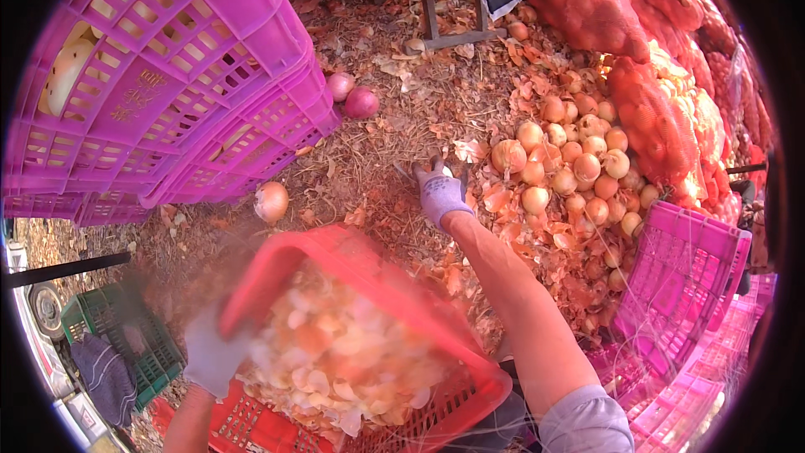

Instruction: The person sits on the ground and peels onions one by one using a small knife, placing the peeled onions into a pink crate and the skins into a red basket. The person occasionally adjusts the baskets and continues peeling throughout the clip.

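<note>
My left hand (217, 347), in a pale glove and blurred, is at the left rim of a tilted red plastic crate (402, 292). Onion skins (339, 352) fill the crate and look blurred. Away from the crate, my right hand (443, 189), in a lilac glove with dark fingertips, is low over the littered ground, fingers apart. Something thin and grey lies by its fingers, with a small white bit between them; whether it holds these I cannot tell. Just right of it is a heap of yellow onions (585, 167). A single onion (272, 202) lies beyond the crate's far edge.
Stacked purple crates (207, 85) stand at upper left, two red onions (361, 102) beside them. Red mesh sacks (654, 119) of onions line the right, above more purple crates (682, 277). A green crate (119, 333) with a dark cloth (105, 377) is lower left. A low stool (449, 41) stands at the top.
</note>
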Demonstrator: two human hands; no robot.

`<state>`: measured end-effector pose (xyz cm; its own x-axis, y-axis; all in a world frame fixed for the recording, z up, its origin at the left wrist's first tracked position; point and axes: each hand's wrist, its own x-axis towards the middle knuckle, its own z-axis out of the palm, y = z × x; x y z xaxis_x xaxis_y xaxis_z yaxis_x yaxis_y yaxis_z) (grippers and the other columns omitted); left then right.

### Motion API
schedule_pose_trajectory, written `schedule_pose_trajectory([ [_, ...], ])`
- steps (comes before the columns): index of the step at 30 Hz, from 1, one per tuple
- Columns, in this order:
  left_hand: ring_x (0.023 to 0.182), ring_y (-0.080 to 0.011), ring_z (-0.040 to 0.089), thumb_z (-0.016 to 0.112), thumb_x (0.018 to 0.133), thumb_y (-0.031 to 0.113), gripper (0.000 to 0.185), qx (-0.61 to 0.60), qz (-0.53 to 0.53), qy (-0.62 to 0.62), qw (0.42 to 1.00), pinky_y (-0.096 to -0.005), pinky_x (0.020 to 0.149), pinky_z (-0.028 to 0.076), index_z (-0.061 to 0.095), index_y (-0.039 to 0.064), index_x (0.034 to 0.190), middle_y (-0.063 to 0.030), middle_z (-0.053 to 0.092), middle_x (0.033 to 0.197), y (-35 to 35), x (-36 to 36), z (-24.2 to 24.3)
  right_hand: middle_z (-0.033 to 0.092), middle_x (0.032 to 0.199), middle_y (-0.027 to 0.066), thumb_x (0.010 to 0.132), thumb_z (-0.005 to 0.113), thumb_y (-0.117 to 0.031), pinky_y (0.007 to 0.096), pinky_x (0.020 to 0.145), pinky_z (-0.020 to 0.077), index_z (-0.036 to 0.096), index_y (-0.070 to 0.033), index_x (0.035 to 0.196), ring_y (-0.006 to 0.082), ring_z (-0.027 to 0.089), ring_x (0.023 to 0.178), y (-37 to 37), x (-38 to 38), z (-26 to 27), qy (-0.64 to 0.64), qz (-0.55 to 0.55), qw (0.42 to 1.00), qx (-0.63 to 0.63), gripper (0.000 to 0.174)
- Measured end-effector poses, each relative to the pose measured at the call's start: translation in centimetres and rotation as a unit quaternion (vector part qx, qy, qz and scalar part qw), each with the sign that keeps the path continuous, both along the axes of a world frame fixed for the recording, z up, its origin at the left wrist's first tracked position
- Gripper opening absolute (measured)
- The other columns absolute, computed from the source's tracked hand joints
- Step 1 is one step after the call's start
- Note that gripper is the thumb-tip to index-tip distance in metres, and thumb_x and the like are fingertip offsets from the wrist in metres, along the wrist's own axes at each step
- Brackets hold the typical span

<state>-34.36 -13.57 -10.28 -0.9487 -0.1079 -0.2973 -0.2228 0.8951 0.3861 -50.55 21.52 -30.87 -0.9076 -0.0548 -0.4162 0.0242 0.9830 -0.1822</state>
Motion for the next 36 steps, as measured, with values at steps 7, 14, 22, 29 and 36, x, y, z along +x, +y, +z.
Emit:
schedule_pose_trajectory([
  [7,0.087,-0.0381,0.065,0.07,0.072,0.025,0.043,0.024,0.046,0.034,0.998,-0.043,0.078,0.05,0.063,0.002,0.107,-0.0211,0.066,0.093,-0.5,0.7,-1.2,0.044,0.131,0.0326,0.077,0.072,-0.022,0.048,0.082,0.0532,0.043,-0.017,0.131,0.0455,0.061,0.103,4.5,1.4,0.0,-0.052,-0.057,0.995,-0.058,0.061],
  [14,0.085,-0.0394,0.064,0.067,0.073,0.024,0.036,-0.038,-0.004,0.027,0.999,-0.0441,0.075,0.05,0.062,0.002,0.102,-0.0206,0.066,0.092,-1.5,0.7,-0.9,0.056,0.114,0.0311,0.074,0.073,-0.026,0.0484,0.081,0.0515,0.041,-0.014,0.134,0.0443,0.061,0.098,11.9,10.8,3.6,-0.076,-0.074,0.994,-0.019,0.069],
  [22,0.088,-0.0361,0.065,0.069,0.078,0.02,0.043,-0.039,-0.025,0.024,0.999,-0.0394,0.079,0.05,0.059,-0.002,0.114,-0.0212,0.067,0.096,-1.7,0.3,-1.5,0.058,0.071,-0.001,0.087,0.068,-0.038,0.0224,0.047,0.0414,0.057,-0.008,0.108,0.0078,0.053,0.053,14.3,24.0,15.7,-0.172,-0.411,0.78,-0.439,0.038],
  [29,0.105,-0.0412,0.059,0.071,0.07,0.031,0.079,-0.185,0.002,0.136,0.973,-0.0455,0.087,0.049,0.041,-0.002,0.136,-0.026,0.058,0.119,-1.2,4.7,-0.3,0.06,0.081,0.002,0.082,0.072,-0.043,0.0255,0.058,0.046,0.057,-0.004,0.117,0.0093,0.055,0.066,8.5,30.0,22.1,-0.117,-0.349,0.775,-0.513,0.055],
  [36,0.11,-0.0359,0.058,0.072,0.075,0.032,0.091,0.143,0.346,0.109,0.921,-0.0447,0.092,0.049,0.024,0.0,0.146,-0.0202,0.051,0.132,-15.5,29.7,-3.3,0.063,0.079,0.0055,0.081,0.072,-0.033,0.0279,0.057,0.0459,0.059,0.0,0.107,0.0119,0.057,0.064,6.7,30.3,20.2,-0.084,-0.337,0.804,-0.482,0.044],
])
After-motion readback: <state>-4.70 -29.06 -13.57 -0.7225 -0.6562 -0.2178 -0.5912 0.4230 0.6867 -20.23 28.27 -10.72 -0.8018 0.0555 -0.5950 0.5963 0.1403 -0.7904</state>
